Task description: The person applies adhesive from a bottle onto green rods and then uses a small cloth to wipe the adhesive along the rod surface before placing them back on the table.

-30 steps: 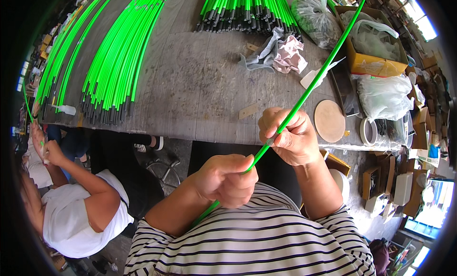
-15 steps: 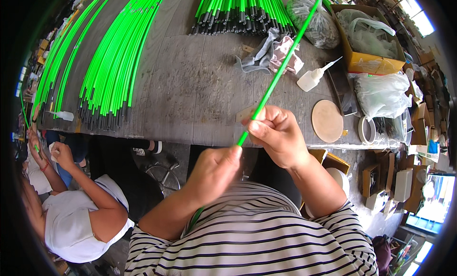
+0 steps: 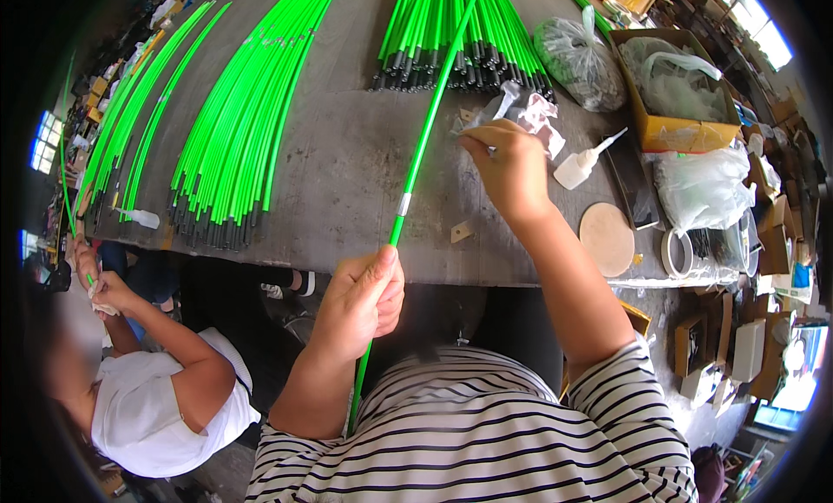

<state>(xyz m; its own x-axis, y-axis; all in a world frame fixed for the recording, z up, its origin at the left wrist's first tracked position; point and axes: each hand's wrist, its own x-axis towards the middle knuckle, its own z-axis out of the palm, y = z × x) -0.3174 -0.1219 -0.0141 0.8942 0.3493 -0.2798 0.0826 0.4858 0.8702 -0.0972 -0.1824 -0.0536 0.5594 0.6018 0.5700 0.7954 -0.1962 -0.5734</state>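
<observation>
A long thin green rod [image 3: 425,139] slants up from beside my left forearm, over the table edge and toward the far bundle. My left hand [image 3: 360,299] is wrapped round its lower part, thumb along it. Just above that hand, a silvery-white band [image 3: 403,204] circles the rod. Off the rod, my right hand [image 3: 512,169] hovers over the table with its fingers curled into a pinch. It is beside a crumpled grey cloth [image 3: 496,106] and a crumpled pinkish-white cloth [image 3: 541,120]; whether anything is between its fingertips is hidden.
Dark-tipped green rods lie in a left bundle [image 3: 247,130] and a far bundle [image 3: 442,48]. At right are a white dropper bottle [image 3: 574,168], a round tan disc [image 3: 607,238], a tape roll [image 3: 676,252] and a yellow box [image 3: 690,132]. A co-worker [image 3: 165,399] sits at left.
My right hand has let go of the rod and moved up to the cloths. The rod has swung leftward in my left hand, and its silvery band now shows.
</observation>
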